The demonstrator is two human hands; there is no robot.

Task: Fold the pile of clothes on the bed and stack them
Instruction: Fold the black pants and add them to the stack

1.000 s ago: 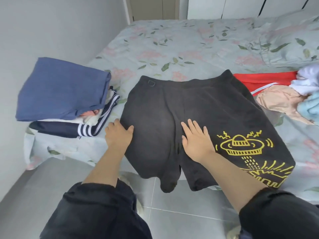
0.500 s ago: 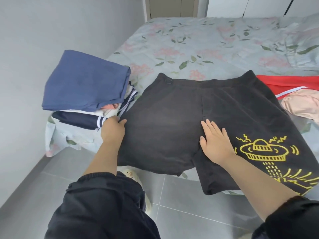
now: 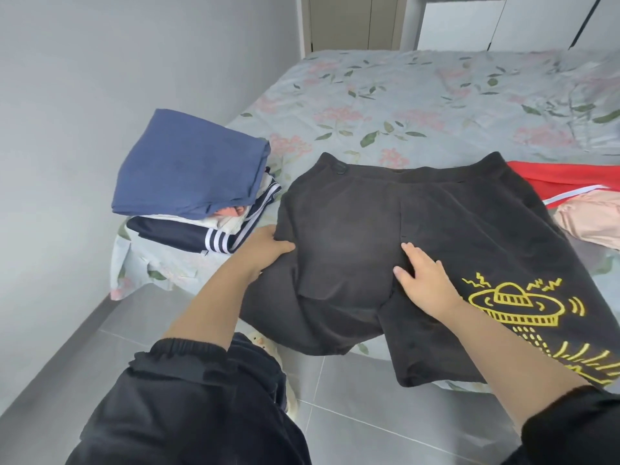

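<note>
while your left hand pinches the left edge of the black shorts, your right hand presses flat and uncurled on their middle seam.

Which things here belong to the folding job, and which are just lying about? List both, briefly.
Job: black shorts, held at the edge by the left grip and pressed flat by the right grip; folded stack; red garment; pink garment; bed.
Lying about: door; wardrobe.
</note>
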